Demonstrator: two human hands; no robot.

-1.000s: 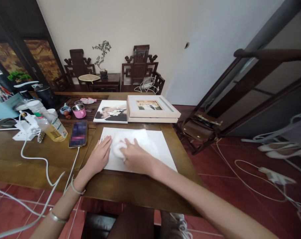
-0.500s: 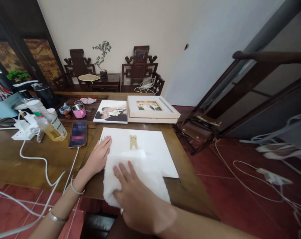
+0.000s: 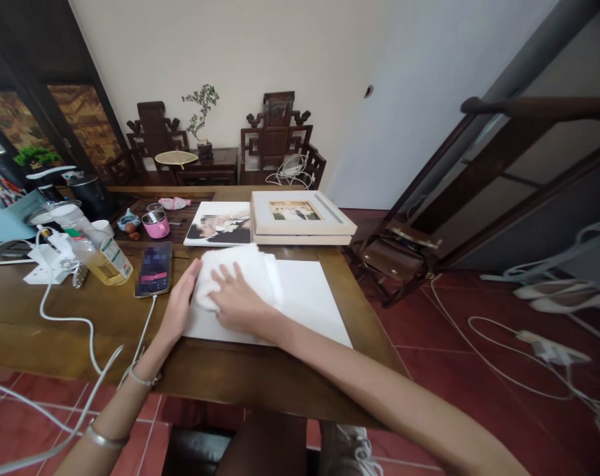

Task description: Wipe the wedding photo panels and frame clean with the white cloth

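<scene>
A white panel (image 3: pixel 314 297), like a canvas or photo print lying face down, rests near the table's front edge. My right hand (image 3: pixel 235 297) presses a fluffy white towel (image 3: pixel 258 271) onto its upper left part, fingers spread over the cloth. The tan bear-shaped mark on the panel is hidden under the towel. My left hand (image 3: pixel 181 301) lies along the panel's left edge with its fingers stretched out, beside the towel; it holds nothing.
Behind the panel lie a photo print (image 3: pixel 215 225) and stacked framed pictures (image 3: pixel 300 215). To the left are a charging phone (image 3: pixel 154 270), an oil-coloured bottle (image 3: pixel 109 258), a pink cup (image 3: pixel 155 225) and a power strip (image 3: pixel 47 264). A wooden chair (image 3: pixel 404 244) stands at right.
My right hand has pushed the towel forward and left across the panel, covering the bear-shaped mark. My left hand has turned on edge against the panel's left side.
</scene>
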